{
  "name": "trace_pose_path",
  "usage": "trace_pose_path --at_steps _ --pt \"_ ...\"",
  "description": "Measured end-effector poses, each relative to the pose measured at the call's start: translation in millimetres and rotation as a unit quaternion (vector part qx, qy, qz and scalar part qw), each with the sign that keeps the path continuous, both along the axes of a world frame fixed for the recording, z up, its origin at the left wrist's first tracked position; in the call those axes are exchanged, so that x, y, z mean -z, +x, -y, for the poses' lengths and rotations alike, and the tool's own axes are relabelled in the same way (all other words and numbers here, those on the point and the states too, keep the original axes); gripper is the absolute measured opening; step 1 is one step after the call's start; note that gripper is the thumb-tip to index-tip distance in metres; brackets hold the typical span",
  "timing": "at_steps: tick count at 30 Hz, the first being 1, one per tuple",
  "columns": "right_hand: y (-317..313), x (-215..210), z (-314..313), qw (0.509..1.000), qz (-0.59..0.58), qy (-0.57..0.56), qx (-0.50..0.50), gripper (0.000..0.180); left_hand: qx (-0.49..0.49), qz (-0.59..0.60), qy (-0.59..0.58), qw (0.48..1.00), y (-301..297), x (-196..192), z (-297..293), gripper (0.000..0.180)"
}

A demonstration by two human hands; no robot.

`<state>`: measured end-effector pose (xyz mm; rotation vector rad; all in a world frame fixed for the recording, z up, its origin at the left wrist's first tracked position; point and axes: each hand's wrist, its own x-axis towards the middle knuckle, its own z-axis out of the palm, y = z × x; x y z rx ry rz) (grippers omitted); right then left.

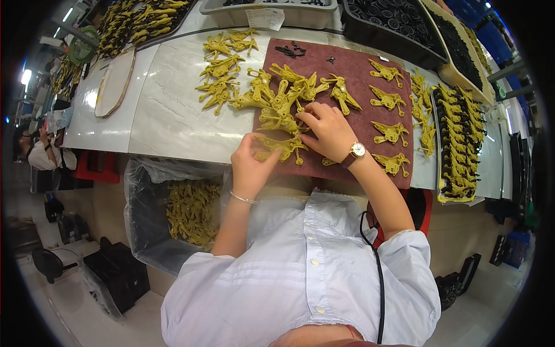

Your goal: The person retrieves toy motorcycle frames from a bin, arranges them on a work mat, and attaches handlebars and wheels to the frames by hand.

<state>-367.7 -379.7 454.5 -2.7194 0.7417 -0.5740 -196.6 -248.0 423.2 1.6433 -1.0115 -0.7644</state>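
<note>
I see left hand (250, 165) pinching yellow plastic part (287, 147), right hand (331, 133) alongside (grip I can't tell), near side of maroon mat (357, 72)

We see the mat (357, 72) in bright light. Left of it, the table (167, 98) has glare, and farther left one lamp (26, 77) glows. Far around it, straight lines bend into blackness.
</note>
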Motion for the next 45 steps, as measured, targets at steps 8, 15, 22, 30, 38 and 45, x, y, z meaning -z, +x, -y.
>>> trace_pose_path --at_steps 8,15,22,30,38,45 --pt "-4 5 19 0.996 0.055 0.041 -0.06 0.03 -0.085 0.402 0.005 0.912 1 -11 3 0.057" --pt "-19 12 18 0.76 0.276 0.588 0.013 0.038 0.007 -0.103 -0.131 0.986 -6 -7 21 0.053" --pt "-34 -16 -31 0.559 0.244 0.792 -0.022 0.045 0.129 -0.326 -0.24 0.905 -21 -39 27 0.06" --pt "-44 -28 -65 0.977 0.207 0.056 -0.008 0.04 0.075 -0.372 -0.136 0.915 -34 -34 23 0.054" --pt "-49 -4 -63 0.967 0.24 -0.058 0.064 0.025 0.11 -0.419 -0.049 0.9 -57 -30 37 0.044" --pt "-77 -13 -36 0.866 0.387 0.127 0.289 0.014 0.153 -0.514 -0.068 0.842 -79 -40 57 0.047"
